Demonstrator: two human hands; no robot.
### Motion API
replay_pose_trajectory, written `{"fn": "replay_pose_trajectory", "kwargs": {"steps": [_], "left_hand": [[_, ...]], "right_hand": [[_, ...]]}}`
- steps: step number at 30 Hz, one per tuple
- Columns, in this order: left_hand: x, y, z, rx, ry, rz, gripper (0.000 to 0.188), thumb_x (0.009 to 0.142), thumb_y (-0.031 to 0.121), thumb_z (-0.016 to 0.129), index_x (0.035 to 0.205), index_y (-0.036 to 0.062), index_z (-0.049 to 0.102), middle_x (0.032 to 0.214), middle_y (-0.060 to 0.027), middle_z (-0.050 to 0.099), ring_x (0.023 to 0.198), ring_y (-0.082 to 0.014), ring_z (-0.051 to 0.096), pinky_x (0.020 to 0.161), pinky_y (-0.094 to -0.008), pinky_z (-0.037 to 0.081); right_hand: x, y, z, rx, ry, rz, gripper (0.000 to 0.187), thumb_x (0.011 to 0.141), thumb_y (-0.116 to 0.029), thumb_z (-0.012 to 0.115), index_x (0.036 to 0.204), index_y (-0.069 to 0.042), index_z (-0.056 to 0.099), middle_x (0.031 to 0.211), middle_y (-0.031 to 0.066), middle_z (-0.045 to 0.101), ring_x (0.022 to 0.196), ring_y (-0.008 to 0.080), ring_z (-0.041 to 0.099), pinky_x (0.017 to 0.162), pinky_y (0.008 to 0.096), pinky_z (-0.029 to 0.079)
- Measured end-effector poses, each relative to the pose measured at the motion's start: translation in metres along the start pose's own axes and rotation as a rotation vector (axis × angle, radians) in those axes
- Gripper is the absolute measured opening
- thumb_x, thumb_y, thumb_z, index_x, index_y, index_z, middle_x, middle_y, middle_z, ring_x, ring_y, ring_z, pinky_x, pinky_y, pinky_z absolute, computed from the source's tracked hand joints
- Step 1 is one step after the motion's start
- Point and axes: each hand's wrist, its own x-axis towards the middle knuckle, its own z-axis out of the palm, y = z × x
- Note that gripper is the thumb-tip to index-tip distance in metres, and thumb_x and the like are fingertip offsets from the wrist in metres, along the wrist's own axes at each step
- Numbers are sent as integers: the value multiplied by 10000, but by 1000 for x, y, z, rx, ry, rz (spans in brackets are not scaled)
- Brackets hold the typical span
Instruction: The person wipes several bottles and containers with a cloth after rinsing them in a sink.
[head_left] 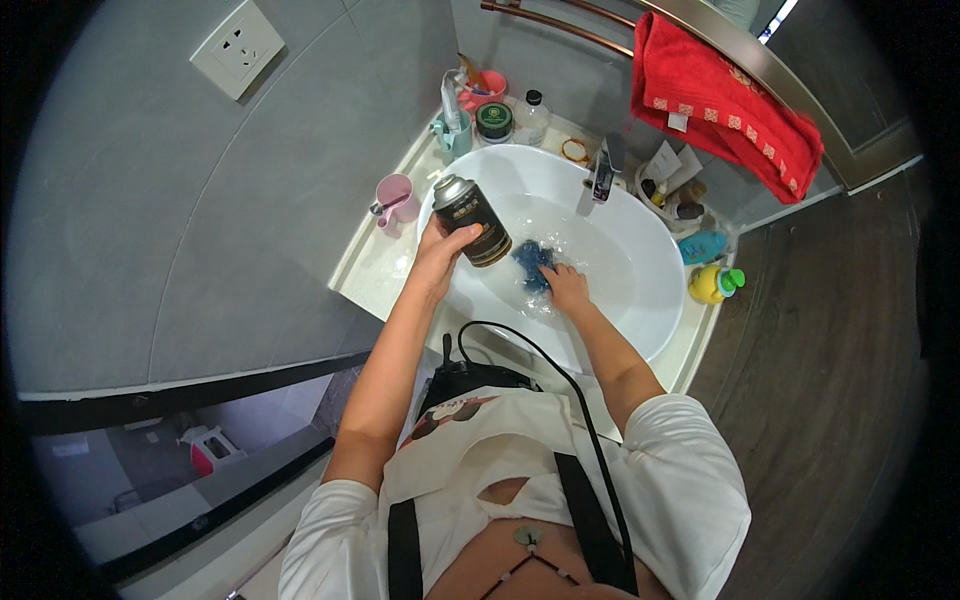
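Note:
My left hand (441, 252) is wrapped round a black can (474, 226) with a silver top, held tilted above the left side of the white oval washbasin (640, 315). In the basin's water, my right hand (566, 287) has its fingers on a crumpled dark blue cloth (533, 264). The fingertips go down into the cloth, and small bubbles or splashes lie around it. The chrome faucet (606, 170) rises at the far rim, beyond my right hand.
On the counter stand a pink cup (397, 197), a teal cup (454, 134), a dark green-lidded jar (494, 122), a clear bottle (532, 118) and a yellow bottle (710, 285). A red towel (720, 110) hangs at the upper right. A black cable (560, 372) crosses my front.

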Motion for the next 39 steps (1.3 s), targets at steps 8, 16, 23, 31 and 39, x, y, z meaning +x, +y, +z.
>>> {"fn": "replay_pose_trajectory", "kwargs": {"steps": [8,16,23,31,39], "left_hand": [[8,-6,4,-89,77,65,507,719,49,663,1152,43,400,1047,-67,525,981,-166,522,876,-305,422],[19,-18,30,18,160,193,555,701,34,687,1151,17,363,1024,-70,521,961,-153,515,879,-295,395],[11,-14,59,148,301,229,546,677,-5,692,1119,9,371,986,-77,521,888,-156,534,808,-292,428],[18,-17,50,80,219,275,535,677,35,706,1086,14,362,969,-75,511,880,-148,524,801,-272,425],[18,-15,46,135,140,275,558,676,30,700,1130,35,377,1010,-70,517,927,-154,523,834,-281,423]], "right_hand": [[0,1,-41,1355,42,350,332,764,-158,579,1083,-71,552,911,67,604,801,182,570,723,271,445],[-17,-82,-165,1386,465,-64,488,797,-181,610,1218,-17,423,1150,91,521,1038,174,499,886,279,387],[-8,-106,-165,977,550,-78,664,785,-300,601,1297,6,308,1263,207,421,1117,341,468,923,361,378],[11,-107,-179,1167,694,19,346,809,-278,559,965,30,536,745,177,595,669,278,580,653,341,448],[39,-85,-180,1408,608,86,289,795,-252,576,899,18,571,713,99,603,632,155,536,623,296,437]]}}
